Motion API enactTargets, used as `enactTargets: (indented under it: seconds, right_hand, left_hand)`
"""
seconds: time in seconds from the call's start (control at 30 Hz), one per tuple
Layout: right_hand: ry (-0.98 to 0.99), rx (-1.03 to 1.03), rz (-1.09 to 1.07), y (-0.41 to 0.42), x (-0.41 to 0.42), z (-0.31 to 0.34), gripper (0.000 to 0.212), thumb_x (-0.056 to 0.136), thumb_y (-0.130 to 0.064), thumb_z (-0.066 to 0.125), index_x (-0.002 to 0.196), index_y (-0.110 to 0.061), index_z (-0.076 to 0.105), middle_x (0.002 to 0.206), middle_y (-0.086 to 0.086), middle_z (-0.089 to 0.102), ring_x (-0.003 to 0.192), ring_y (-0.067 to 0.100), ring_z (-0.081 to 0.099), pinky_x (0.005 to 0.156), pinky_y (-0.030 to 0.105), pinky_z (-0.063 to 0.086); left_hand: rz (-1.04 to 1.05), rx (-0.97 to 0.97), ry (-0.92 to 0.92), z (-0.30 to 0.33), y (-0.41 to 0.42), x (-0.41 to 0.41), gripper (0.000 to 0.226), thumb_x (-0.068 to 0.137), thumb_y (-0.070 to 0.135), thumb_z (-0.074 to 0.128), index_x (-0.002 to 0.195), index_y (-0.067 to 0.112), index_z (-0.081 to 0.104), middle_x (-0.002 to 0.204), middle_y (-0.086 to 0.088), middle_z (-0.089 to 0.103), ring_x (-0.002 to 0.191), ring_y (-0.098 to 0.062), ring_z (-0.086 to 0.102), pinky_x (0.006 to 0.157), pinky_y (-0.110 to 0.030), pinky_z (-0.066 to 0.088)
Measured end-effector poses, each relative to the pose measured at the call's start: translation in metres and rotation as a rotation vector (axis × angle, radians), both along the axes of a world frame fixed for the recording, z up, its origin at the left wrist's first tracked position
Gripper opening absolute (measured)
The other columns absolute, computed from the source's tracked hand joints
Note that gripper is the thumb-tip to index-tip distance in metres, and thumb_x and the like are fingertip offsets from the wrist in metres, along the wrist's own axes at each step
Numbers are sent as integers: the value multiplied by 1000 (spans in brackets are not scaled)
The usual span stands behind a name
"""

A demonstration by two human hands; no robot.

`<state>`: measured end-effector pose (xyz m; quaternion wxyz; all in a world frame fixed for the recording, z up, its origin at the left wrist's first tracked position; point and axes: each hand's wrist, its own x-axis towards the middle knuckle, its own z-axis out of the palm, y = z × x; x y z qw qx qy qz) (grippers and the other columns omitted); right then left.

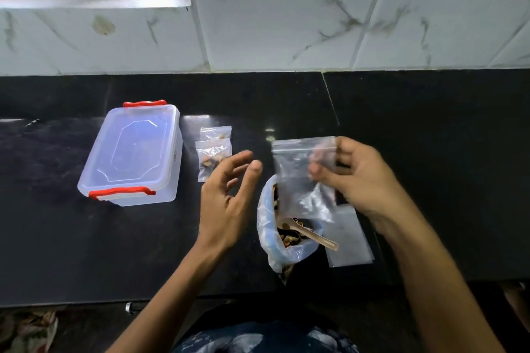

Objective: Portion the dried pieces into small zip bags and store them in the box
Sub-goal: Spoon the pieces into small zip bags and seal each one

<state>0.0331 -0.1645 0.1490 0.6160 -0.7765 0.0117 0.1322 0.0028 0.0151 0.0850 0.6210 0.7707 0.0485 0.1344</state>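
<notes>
Black stone counter under marbled wall tiles: my right hand pinches an empty zip bag by its upper right corner, holding it just above the open sack of dried pieces with its wooden scoop, presumably so a portion drops a short way. My left hand is spread and empty just left of the bag, not touching it, likely ready to part the mouth. Two filled bags lie beside the closed box, spare bags under my right wrist.

right hand pinches empty zip bag above open sack of dried pieces | left hand open, holds nothing | wooden scoop in sack | two filled bags beside lidded box | spare bags on table
</notes>
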Motion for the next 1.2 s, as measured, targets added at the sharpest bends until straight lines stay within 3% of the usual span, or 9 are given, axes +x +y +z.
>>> enactTargets:
  seconds: [0.13, 0.2, 0.33, 0.5, 0.63, 0.7, 0.8, 1.0, 1.2]
  right_hand:
    - [68, 92, 94, 37, -4, -22, 20, 80, -10, 71, 98, -12, 63, 95, 4, 72, 88, 14, 70, 78, 27, 58]
    - [85, 54, 132, 44, -3, -32, 22, 82, -16, 70, 102, -15, 62, 98, 2, 70, 85, 12, 68, 74, 22, 57]
    - [54, -160, 243, 45, 9, -36, 17, 88, -32, 62, 103, -28, 66, 92, -14, 65, 80, -2, 61, 63, 10, 48]
    - [19, -357, 376, 60, 20, -41, 12, 87, -32, 62, 88, -30, 74, 82, -14, 71, 82, 1, 64, 74, 21, 51]
    - [19, -256, 184, 71, 16, -52, 7, 83, -26, 69, 80, -26, 75, 72, -13, 71, 62, -4, 62, 61, 17, 50]
    - [27, -183, 107, 76, 12, -56, 7, 79, -23, 74, 75, -28, 74, 69, -13, 71, 62, -4, 64, 56, 16, 50]
    - [64, -105, 67, 83, 8, -63, 6, 76, -21, 77, 78, -26, 76, 69, -11, 72, 68, -2, 66, 54, 12, 49]
    - [103, -76, 100, 90, 6, -72, 18, 71, -33, 79, 83, -19, 76, 72, -4, 73, 70, 4, 69, 60, 14, 52]
    - [239, -49, 202, 89, 14, -73, 25, 83, -39, 64, 89, -15, 65, 80, 3, 69, 75, 11, 68, 66, 26, 58]
  left_hand:
    - [-151, -243, 97, 4, 6, 0, 25, 85, 23, 63, 93, -1, 67, 81, -6, 72, 75, -11, 65, 67, -24, 53]
    - [-136, -193, 117, -2, 15, -3, 27, 83, 25, 61, 90, -1, 68, 84, -16, 70, 74, -16, 63, 69, -31, 52]
    - [-199, -48, 224, -7, 37, -8, 20, 87, 21, 63, 85, 2, 69, 78, -12, 69, 71, -9, 57, 66, -19, 45]
    - [-216, 24, 277, -17, 55, -5, 13, 85, 20, 68, 84, 7, 70, 82, -10, 72, 80, -27, 67, 74, -35, 53]
    - [-5, 129, 226, -14, 50, -4, 36, 78, 29, 75, 108, 33, 56, 107, 20, 60, 98, 0, 57, 79, -7, 45]
    - [209, 198, 124, -10, 45, -5, 47, 73, 43, 73, 111, 43, 45, 111, 32, 46, 104, 4, 48, 90, -16, 39]
    - [345, 168, 106, -7, 40, -6, 35, 73, 41, 77, 97, 37, 52, 102, 25, 52, 97, -5, 52, 83, -26, 45]
    - [124, -278, 298, -12, 37, -1, 19, 81, 25, 66, 86, 6, 68, 75, -7, 71, 80, -23, 70, 73, -32, 60]
    - [64, -5, 223, -16, 43, 11, 8, 85, 19, 67, 82, 13, 71, 74, 0, 71, 74, -12, 70, 73, -32, 58]
